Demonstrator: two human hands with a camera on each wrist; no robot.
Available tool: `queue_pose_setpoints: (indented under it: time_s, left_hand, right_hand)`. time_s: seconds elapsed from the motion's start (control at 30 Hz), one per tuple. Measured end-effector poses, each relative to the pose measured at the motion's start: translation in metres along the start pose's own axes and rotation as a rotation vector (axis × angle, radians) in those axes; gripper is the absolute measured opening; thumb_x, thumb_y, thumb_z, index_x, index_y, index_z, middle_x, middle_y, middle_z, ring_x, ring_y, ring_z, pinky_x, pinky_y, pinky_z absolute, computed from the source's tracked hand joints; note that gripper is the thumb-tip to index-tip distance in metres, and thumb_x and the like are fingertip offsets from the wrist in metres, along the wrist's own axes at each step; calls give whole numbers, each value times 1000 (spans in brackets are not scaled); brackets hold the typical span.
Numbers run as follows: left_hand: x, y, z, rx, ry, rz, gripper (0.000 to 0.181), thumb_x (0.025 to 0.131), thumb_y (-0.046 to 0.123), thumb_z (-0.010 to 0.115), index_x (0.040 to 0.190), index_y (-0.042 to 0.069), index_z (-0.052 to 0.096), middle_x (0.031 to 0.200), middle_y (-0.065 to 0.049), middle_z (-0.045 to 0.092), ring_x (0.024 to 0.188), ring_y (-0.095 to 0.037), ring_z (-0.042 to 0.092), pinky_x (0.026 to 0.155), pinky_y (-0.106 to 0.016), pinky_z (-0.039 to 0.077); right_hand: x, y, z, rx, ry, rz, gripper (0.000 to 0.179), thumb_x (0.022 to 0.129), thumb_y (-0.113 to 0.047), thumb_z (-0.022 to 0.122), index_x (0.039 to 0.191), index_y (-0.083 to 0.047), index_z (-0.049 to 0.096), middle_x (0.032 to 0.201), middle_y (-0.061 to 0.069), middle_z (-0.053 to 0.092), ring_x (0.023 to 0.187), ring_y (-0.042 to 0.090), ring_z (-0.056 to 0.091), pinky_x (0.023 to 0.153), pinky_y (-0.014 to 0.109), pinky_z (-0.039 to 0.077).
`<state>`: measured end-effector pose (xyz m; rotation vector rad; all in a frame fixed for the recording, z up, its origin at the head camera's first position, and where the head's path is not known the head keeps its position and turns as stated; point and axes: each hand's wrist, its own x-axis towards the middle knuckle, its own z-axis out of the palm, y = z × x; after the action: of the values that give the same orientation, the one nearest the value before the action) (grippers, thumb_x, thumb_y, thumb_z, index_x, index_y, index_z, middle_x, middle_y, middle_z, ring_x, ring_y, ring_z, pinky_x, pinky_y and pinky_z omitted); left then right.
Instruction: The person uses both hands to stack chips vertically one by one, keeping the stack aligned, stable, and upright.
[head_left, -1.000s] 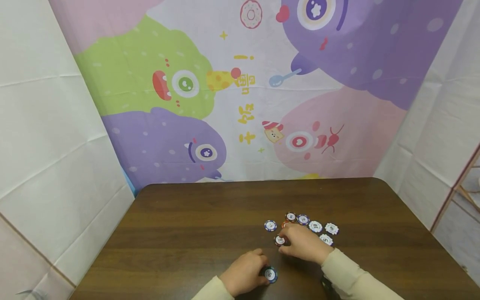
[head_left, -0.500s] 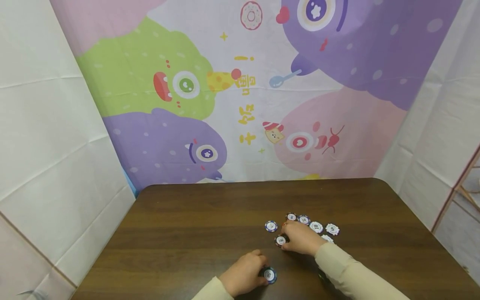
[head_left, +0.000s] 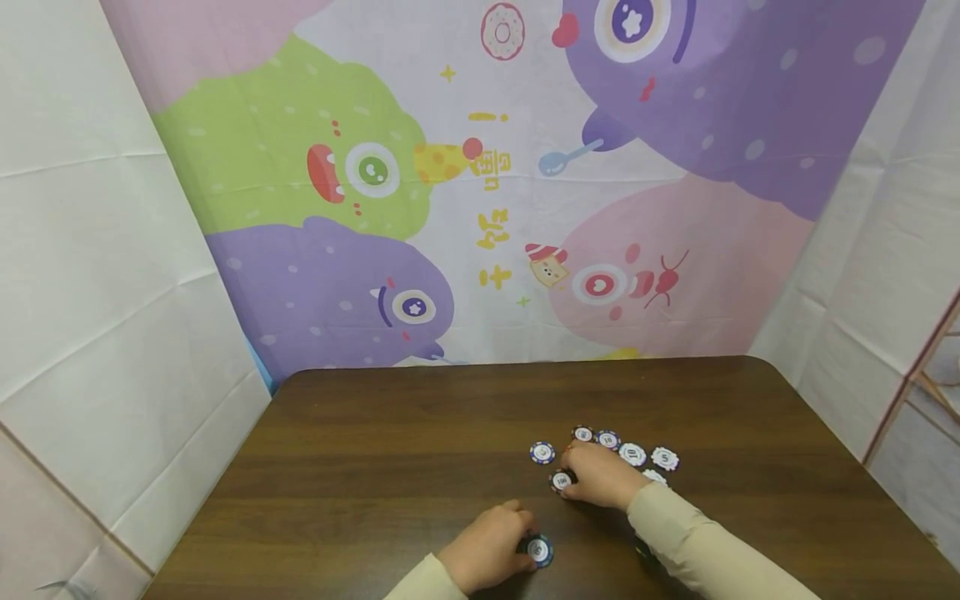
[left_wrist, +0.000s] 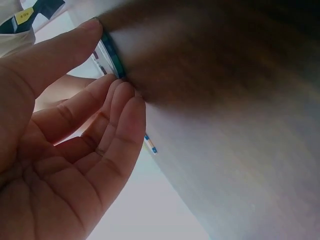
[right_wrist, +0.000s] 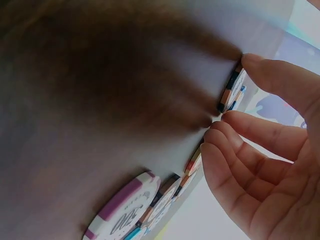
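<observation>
My left hand (head_left: 491, 546) rests low on the table and holds a blue-rimmed poker chip (head_left: 539, 551) at its edge. In the left wrist view that chip (left_wrist: 111, 55) lies between thumb tip and fingertips, its rim dark teal. Farther forward, my right hand (head_left: 602, 477) pinches a dark-rimmed poker chip (head_left: 561, 481) marked 100. Thumb and index finger meet opposite sides of this chip (right_wrist: 231, 89) in the right wrist view, and the other fingers curve beside it. The palm and sleeve hide part of the table beneath.
Beyond the right hand lie more poker chips: a blue-and-white one (head_left: 542, 452), a dark one (head_left: 582, 434), a purple-blue one (head_left: 607, 440) and white ones (head_left: 664, 458). A dark green thing (head_left: 643, 550) is half hidden under the right sleeve. The brown table (head_left: 360, 467) ends at a printed cloth (head_left: 495, 325).
My right hand has settled in against the dark-rimmed chip, and its forearm has shifted slightly left, covering more of a white chip. The left hand stays put at its chip.
</observation>
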<state>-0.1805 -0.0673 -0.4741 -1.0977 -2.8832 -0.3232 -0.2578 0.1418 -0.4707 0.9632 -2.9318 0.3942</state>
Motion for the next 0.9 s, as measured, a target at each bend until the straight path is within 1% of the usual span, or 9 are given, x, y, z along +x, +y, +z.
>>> queue_pose_setpoints:
  time_s: [0.07, 0.23, 0.4, 0.57, 0.77, 0.9]
  left_hand:
    - [0, 0, 0, -3, -1, -1, 26, 70, 28, 85, 86, 16, 68, 81, 9, 60, 74, -1, 53, 66, -16, 43]
    - [-1, 0, -1, -14, -14, -12, 26, 71, 28, 85, 86, 16, 68, 81, 9, 60, 74, -1, 53, 65, -16, 43]
    - [0, 0, -2, -27, -27, -25, 26, 71, 28, 85, 87, 15, 68, 83, 8, 61, 74, 0, 54, 66, -16, 44]
    - [0, 0, -2, -28, -22, -24, 26, 71, 28, 85, 87, 15, 68, 83, 8, 62, 75, 0, 54, 66, -16, 44]
    - [-1, 1, -2, -23, -15, -31, 27, 70, 29, 85, 85, 16, 67, 80, 9, 60, 72, 0, 53, 64, -16, 43]
    - [-1, 0, -2, -20, -10, -32, 27, 69, 29, 85, 85, 16, 67, 80, 10, 60, 72, 0, 53, 64, -17, 43]
  right_hand:
    - [1, -1, 0, -2, 6, -6, 14, 73, -18, 79, 76, -10, 68, 78, -2, 58, 69, 10, 49, 65, 32, 44]
    - [1, -4, -1, -21, 12, -1, 13, 72, -18, 79, 76, -11, 68, 75, -3, 53, 66, 10, 45, 61, 32, 41]
    - [1, -6, 0, -22, 2, 26, 14, 71, -18, 78, 74, -11, 65, 74, -3, 49, 63, 11, 43, 57, 31, 38]
    - [0, -5, 1, -16, -11, 46, 18, 71, -18, 78, 71, -12, 60, 74, -3, 48, 64, 12, 42, 57, 30, 37]
    - [-4, -5, -1, -8, -11, 35, 22, 70, -20, 78, 73, -12, 58, 76, -4, 49, 65, 11, 44, 58, 30, 39]
    - [-7, -6, -2, -8, 8, 13, 22, 70, -21, 77, 75, -13, 57, 76, -6, 50, 67, 9, 45, 59, 29, 41]
